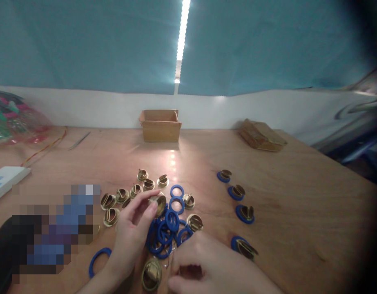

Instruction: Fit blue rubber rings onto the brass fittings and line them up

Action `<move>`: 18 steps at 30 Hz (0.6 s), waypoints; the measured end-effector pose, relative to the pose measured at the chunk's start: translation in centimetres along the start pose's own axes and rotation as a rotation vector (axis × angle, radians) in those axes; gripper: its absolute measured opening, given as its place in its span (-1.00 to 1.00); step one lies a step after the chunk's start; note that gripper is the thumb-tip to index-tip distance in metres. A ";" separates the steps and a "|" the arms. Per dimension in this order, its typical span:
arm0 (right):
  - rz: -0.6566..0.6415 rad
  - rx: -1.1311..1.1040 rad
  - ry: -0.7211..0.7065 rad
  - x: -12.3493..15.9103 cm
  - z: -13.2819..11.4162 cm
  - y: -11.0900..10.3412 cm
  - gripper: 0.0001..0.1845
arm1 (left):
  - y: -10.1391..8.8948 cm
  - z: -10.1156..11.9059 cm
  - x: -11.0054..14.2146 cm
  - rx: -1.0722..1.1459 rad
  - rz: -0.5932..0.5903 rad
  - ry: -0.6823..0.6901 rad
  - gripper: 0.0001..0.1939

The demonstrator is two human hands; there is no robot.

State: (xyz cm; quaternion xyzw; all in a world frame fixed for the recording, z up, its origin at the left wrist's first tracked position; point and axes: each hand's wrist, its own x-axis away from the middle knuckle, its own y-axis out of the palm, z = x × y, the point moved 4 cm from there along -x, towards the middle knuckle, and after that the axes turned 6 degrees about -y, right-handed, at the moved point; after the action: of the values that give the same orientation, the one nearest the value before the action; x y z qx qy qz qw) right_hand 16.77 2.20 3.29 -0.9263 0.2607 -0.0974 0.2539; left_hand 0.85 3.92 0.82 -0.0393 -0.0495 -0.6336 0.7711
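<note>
My left hand (134,224) pinches a round brass-coloured metal fitting (160,206) between thumb and fingers, above the other parts. My right hand (203,263) is curled closed at the near edge of a heap of blue rings (163,232). Its fingertips are partly hidden, so I cannot make out what they hold. Just left of it a larger brass fitting (151,274) rests on the wooden table (298,228). Several more brass fittings (122,196) lie beyond and left of my left hand. A single blue ring (99,261) lies beside my left wrist.
On the right, several brass fittings seated on blue rings (246,213) form a loose row. An open cardboard box (161,131) stands at the back, another brown box (262,135) to its right. A white power strip (9,179), thin tool (80,141) and plastic bag (16,120) are left.
</note>
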 end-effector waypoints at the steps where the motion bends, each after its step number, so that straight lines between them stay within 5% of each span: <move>1: -0.015 0.022 0.002 0.0 0.1 0.1 -0.78 | 0.1 0.0 0.0 -0.001 -0.017 -0.004 -0.74; 5: 0.049 0.076 0.005 -0.2 -0.2 -0.1 -0.76 | 0.3 -0.1 0.1 0.037 -0.039 0.000 -0.69; 9: 0.375 0.058 0.028 0.0 -0.3 -1.6 -0.70 | 0.4 0.1 0.3 -0.029 -0.030 0.099 -0.60; 13: 0.688 -0.019 0.098 0.6 0.6 -3.0 -0.83 | 0.8 0.4 1.0 -0.233 -0.100 0.374 -0.50; 18: 0.616 0.068 0.092 0.3 0.8 -2.9 -0.88 | 1.6 0.7 2.4 -0.497 -0.282 0.805 -0.39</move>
State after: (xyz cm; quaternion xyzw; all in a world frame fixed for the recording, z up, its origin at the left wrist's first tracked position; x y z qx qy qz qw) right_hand 18.50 4.52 4.10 -0.7892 0.5370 -0.0662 0.2904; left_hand 2.89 1.95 1.83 0.0329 0.3999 -0.6895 0.6030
